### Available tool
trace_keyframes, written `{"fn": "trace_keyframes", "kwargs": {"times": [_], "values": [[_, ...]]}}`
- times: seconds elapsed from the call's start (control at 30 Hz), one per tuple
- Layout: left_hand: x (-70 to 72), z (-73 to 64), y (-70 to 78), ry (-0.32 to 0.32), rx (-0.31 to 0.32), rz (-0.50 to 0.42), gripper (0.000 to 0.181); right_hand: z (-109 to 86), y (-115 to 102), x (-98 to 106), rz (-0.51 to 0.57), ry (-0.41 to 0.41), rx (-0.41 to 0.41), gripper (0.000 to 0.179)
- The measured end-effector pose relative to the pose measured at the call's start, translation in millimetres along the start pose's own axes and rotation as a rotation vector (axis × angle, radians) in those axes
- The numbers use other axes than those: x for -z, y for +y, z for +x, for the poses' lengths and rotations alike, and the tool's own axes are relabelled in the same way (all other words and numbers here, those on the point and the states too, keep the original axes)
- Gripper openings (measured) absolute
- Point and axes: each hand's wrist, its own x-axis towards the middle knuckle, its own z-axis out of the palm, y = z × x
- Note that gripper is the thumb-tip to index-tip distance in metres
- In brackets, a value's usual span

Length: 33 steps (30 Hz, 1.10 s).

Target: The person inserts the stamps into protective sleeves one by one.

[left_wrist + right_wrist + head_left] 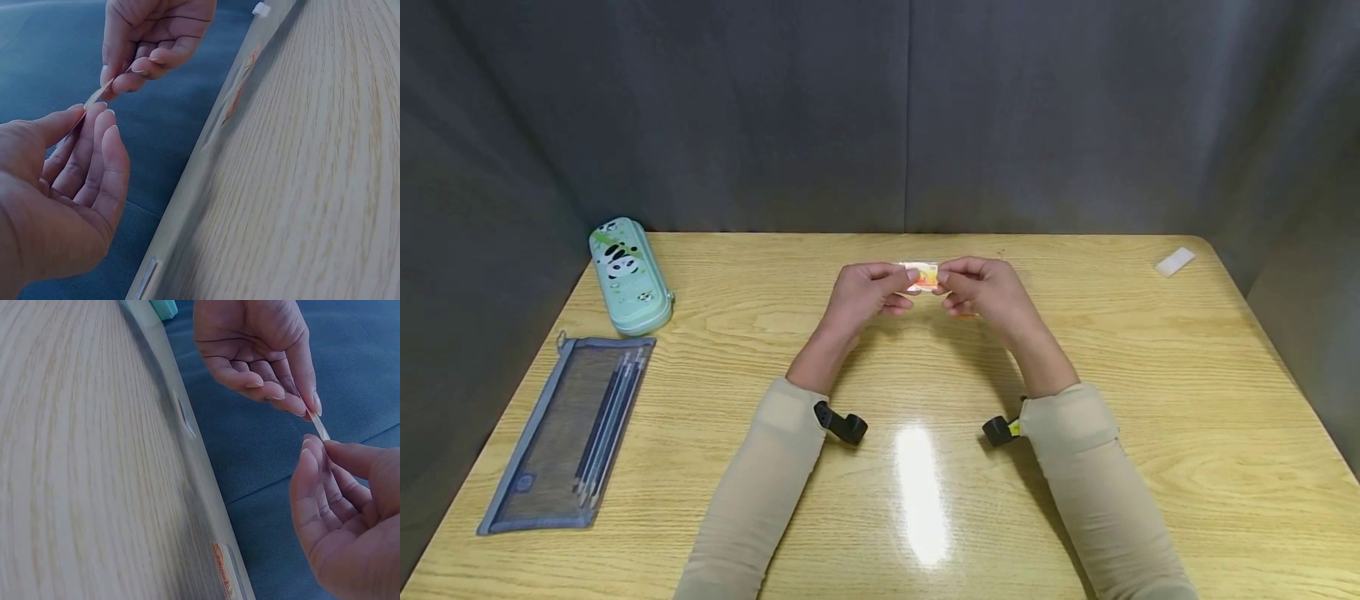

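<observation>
In the head view, a small flat piece with white, yellow and orange print (928, 277) is held up over the far part of the table. My left hand (871, 292) pinches its left end between thumb and fingers. The other end is pinched by my right hand (985, 292). Both wrist views show the piece (97, 95) nearly edge-on, as a thin strip between the two thumbs. An orange-and-white printed wrapper (222, 570) lies on the table below, mostly hidden by my right hand in the head view.
A white eraser-like block (1175, 261) lies at the far right. At the left are a mint panda pencil case (628, 279) and a blue mesh zip pouch (553, 433) with several pencils. A clear strip (184, 414) lies near the table's far edge. A dark curtain (760, 117) hangs behind.
</observation>
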Motion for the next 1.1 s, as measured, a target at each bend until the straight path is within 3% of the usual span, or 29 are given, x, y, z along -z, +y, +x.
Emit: {"fn": "trace_keyframes", "kwargs": {"times": [0.3, 0.67, 1.1], "values": [[0.4, -0.8, -1.2, -0.028, -0.004, 0.010, 0.031, 0.5, 0.4, 0.7, 0.017, -0.019, -0.034, 0.035], [-1.0, -1.8, 0.8, -0.050, 0.014, 0.030, 0.031, -0.2, 1.0, -0.6, 0.015, -0.025, -0.011, 0.024], [3.0, -1.9, 1.8, -0.066, 0.048, 0.074, 0.028, -1.0, 1.5, 1.5, 0.016, -0.033, -0.018, 0.034]]}}
